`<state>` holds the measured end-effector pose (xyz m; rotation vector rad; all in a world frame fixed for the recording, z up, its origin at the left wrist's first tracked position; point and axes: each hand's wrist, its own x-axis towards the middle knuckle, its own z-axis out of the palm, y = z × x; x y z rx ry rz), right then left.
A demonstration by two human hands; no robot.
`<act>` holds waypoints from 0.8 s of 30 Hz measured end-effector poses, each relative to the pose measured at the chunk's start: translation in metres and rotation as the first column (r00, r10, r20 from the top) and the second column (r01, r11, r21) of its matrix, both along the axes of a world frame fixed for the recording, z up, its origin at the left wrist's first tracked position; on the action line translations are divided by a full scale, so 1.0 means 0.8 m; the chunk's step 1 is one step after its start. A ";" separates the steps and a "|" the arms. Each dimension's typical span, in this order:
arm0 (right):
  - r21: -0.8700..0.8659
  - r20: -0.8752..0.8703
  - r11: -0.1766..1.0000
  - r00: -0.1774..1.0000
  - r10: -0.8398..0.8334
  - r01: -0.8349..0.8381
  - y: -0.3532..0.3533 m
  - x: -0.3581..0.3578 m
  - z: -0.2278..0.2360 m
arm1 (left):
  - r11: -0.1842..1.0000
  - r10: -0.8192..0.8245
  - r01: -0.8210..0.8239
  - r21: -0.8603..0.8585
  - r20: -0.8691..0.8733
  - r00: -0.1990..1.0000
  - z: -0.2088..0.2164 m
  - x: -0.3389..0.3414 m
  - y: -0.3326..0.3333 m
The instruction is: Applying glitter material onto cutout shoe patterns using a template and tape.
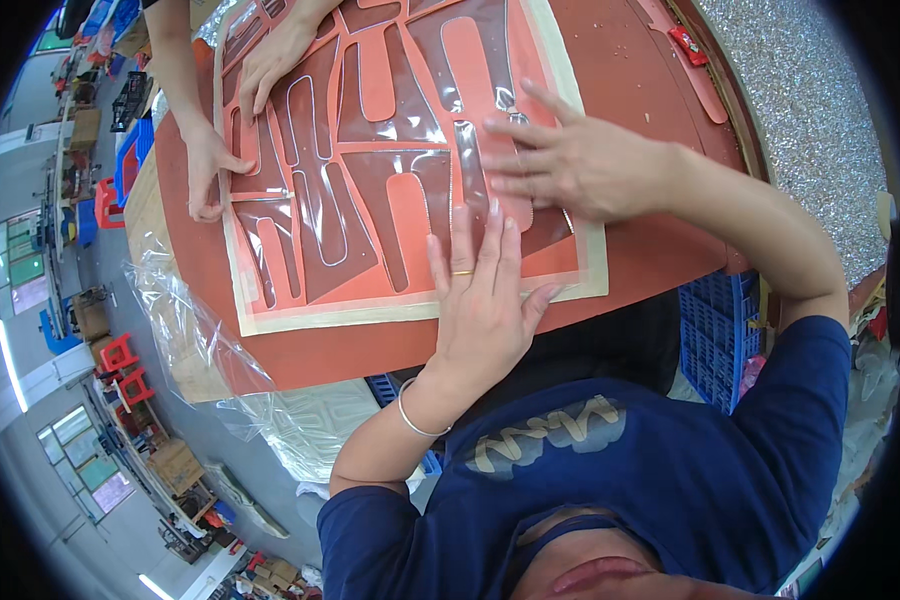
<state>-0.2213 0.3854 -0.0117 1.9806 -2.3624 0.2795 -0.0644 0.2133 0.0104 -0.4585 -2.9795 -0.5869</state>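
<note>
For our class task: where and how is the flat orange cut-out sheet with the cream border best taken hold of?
Probably pinch the straight cream border from the person's near side, left of the left hand, top and underside. That strip looks flat and uncut, while the middle of the orange cut-out sheet has long openings.

The head camera, a wide fisheye, is looking steeply down from the wearer's head, facing the worktop point(660, 95), with the left hand point(482, 312) and right hand point(592, 168) appearing near, while its bending rim is catching the wearer's shirt point(660, 470) below and distant windows point(95, 465) leftward.
</note>
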 end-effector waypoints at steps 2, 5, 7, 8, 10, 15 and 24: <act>-0.018 0.041 0.999 0.998 0.048 -0.047 -0.002 0.012 0.018 | 1.000 -0.007 0.009 -0.023 0.067 0.998 -0.016 0.006 0.000; 0.066 0.139 0.998 0.990 -0.021 0.012 0.000 -0.003 0.048 | 0.998 -0.025 0.028 -0.055 0.055 0.998 -0.022 0.007 -0.003; 0.008 -0.063 0.806 0.805 -0.590 0.592 0.017 -0.053 0.034 | 0.990 -0.091 0.094 -0.105 0.037 0.995 -0.023 0.005 -0.007; -0.202 -0.290 0.770 0.714 -0.637 0.605 0.036 -0.088 0.028 | 0.991 -0.099 0.100 -0.092 0.023 0.995 -0.023 0.004 -0.003; -0.219 -0.200 0.506 0.469 -0.860 0.834 0.072 -0.154 0.005 | 0.989 -0.125 0.127 -0.078 0.028 0.992 -0.023 0.004 0.001; 0.056 -0.105 0.401 0.404 -0.909 0.915 0.072 -0.204 0.010 | 0.998 -0.046 0.047 -0.034 0.015 0.999 -0.025 0.010 0.009; 0.212 -0.238 0.337 0.383 -0.892 0.917 0.088 -0.229 -0.008 | 0.999 -0.004 0.009 0.054 -0.095 0.995 -0.034 0.023 0.021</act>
